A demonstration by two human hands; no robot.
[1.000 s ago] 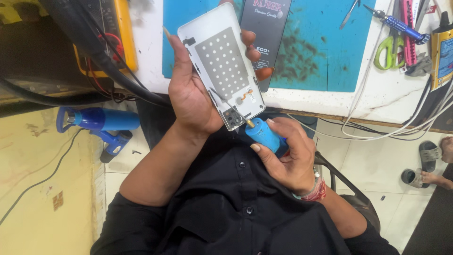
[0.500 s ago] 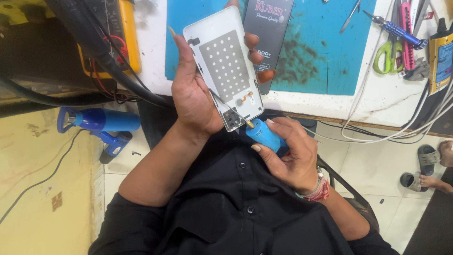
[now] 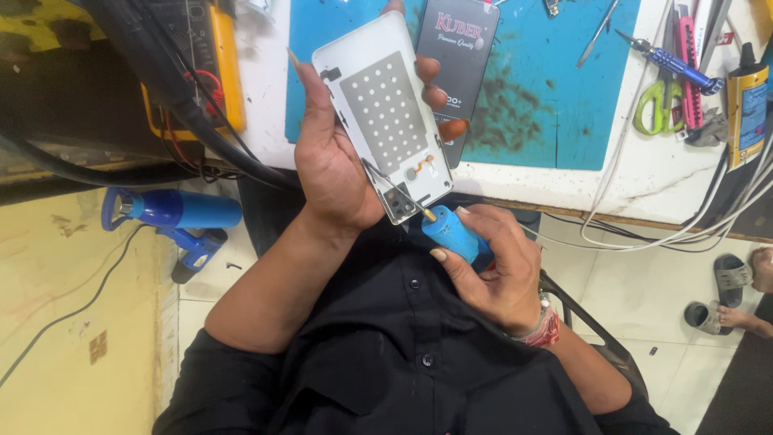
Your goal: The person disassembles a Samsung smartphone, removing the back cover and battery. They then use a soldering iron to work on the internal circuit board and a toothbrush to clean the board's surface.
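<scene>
The left hand (image 3: 334, 173) holds a white phone frame (image 3: 385, 113) tilted over the near edge of the blue mat (image 3: 531, 105), thumb along one long side and fingertips wrapped round the other, so the grip is closed firmly on the frame. The frame's inner face is up: a grey perforated plate covers most of it, with a small orange flex and an open cut-out at the lower corner. The right hand (image 3: 491, 270) is curled tight round a blue screwdriver (image 3: 451, 234), below the mat's near edge and over the black shirt (image 3: 386, 362); its thin metal tip reaches into that lower corner of the frame. Whether the tip sits in a screw head is too small to tell.

As a judgement, the frame is already stripped of its cover and the work is at one corner fitting; no loose screws or removed parts show near the hands, so how many fasteners are done or left cannot be told.

On the mat, just behind the frame, lies a dark packet (image 3: 455, 48). To the right of the mat are a blue-handled driver (image 3: 672, 60), green scissors (image 3: 656, 109) and a yellow bottle (image 3: 747, 93). Left of the mat stands a yellow meter (image 3: 213, 72) with dark cables, and below it on the floor a blue hot-air gun (image 3: 173, 213)
</scene>
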